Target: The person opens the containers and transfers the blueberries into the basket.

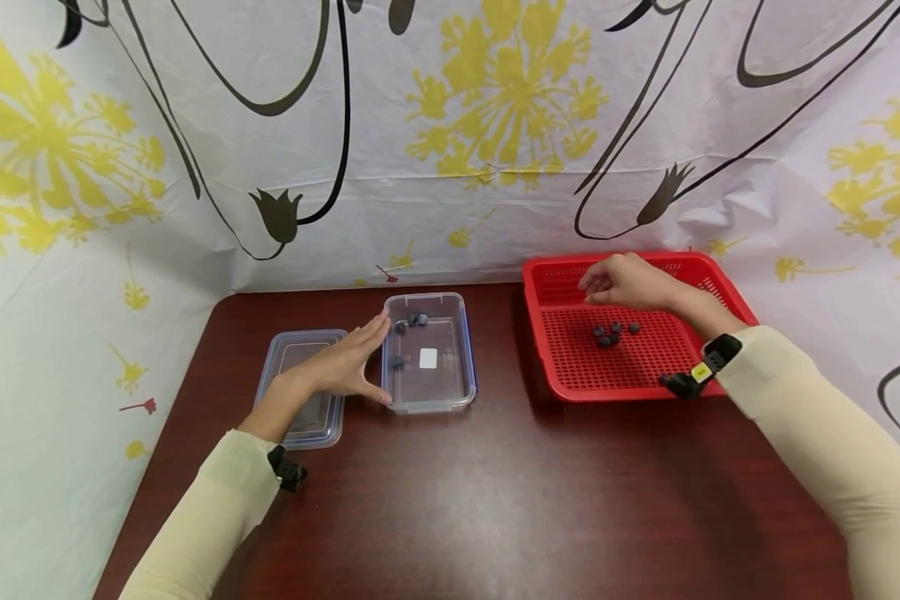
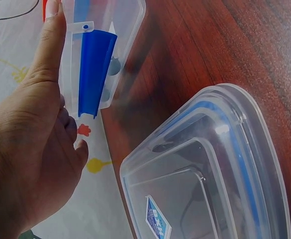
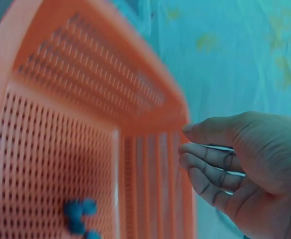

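Note:
A clear plastic container with blue clip edges stands mid-table, holding several blueberries along its left and far sides. My left hand spans the container's left side, thumb spread toward the near corner and fingers toward the far one. In the left wrist view, that hand lies beside a blue clip. Over the red perforated basket, my right hand hovers with loosely bent fingers; nothing shows between them in the right wrist view. Several blueberries lie on the basket's floor.
A clear lid with a blue seal lies left of the container, partly under my left forearm. Behind the table hangs a white sheet with yellow and dark flower prints. The brown table extends toward me.

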Motion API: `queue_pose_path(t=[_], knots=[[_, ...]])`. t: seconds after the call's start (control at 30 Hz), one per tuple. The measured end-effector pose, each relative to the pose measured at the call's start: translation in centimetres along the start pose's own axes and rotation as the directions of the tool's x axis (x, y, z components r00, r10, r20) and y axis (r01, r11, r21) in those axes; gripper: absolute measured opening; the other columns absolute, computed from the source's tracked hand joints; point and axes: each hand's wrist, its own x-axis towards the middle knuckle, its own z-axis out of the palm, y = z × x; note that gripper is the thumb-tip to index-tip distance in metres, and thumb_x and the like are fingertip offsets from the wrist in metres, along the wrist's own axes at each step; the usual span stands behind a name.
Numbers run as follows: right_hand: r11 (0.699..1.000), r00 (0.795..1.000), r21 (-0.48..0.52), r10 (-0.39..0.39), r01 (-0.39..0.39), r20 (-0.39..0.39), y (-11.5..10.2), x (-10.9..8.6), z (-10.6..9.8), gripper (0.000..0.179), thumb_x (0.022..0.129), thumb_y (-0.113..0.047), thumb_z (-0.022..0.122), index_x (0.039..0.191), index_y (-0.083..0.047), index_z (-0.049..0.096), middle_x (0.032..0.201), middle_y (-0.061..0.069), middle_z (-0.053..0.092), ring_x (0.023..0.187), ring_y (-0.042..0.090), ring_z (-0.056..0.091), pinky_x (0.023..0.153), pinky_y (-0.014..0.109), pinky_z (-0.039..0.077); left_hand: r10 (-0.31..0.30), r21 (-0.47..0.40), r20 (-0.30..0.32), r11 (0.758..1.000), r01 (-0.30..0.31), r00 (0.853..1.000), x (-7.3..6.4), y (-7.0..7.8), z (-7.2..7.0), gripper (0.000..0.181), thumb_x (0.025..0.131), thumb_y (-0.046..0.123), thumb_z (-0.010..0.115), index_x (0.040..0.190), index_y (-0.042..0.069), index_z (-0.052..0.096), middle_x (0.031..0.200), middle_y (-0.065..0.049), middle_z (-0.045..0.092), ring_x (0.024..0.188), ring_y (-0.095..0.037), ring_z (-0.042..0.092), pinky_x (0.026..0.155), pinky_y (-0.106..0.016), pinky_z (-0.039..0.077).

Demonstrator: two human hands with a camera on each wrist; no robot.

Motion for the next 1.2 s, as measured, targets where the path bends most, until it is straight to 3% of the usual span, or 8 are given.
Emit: queue_pose_path(t=[0.33,0.77,1.03,1.2], knots=[[0.983,0.985,0.065,-0.172,0.170,0.014,-6.0,3.6,1.8,0.014,0.092,-0.004,0.080,0.106,-0.001,0.079,0.093,0.004,0.079,0.085,0.017,0.075,0.079,0.036,0.062,0.004,0.009,0.003,1.000,-0.004,1.000,0.1,0.2,-0.1,0.138,0.079,0.055,0.091,0.168,-0.003,0.004,0.177,-0.017,-0.010,0.164,-0.037,0.003,0.130,-0.058,0.009],[0.958,0.972,0.194,-0.226,0.209,0.070,-11.7,8.8,6.3,0.018,0.091,-0.005,0.081,0.108,0.001,0.078,0.095,0.007,0.080,0.091,0.020,0.076,0.087,0.037,0.062,0.014,0.001,0.001,1.000,-0.014,1.000,-0.1,0.0,-0.1,0.138,0.078,0.055,0.091,0.168,-0.004,0.005,0.177,-0.019,-0.008,0.163,-0.042,0.005,0.130,-0.061,0.010],[0.964,0.975,0.202,-0.196,0.171,0.109,-13.6,11.8,10.6,0.021,0.091,-0.007,0.082,0.112,-0.003,0.079,0.097,0.004,0.080,0.093,0.015,0.075,0.087,0.029,0.060,0.012,-0.009,0.006,1.000,-0.012,1.000,-0.1,0.0,-0.2,0.138,0.078,0.055,0.091,0.168,-0.004,0.003,0.177,-0.019,-0.009,0.163,-0.040,0.003,0.130,-0.061,0.009],[0.958,0.969,0.232,-0.204,0.168,0.139,-14.6,13.0,13.2,0.026,0.091,-0.006,0.082,0.115,0.004,0.077,0.099,0.008,0.079,0.094,0.017,0.075,0.086,0.027,0.060,0.010,-0.006,0.001,1.000,-0.010,1.000,0.0,0.0,-0.2,0.138,0.078,0.057,0.090,0.168,-0.003,0.004,0.177,-0.018,-0.009,0.163,-0.041,0.004,0.129,-0.063,0.011]])
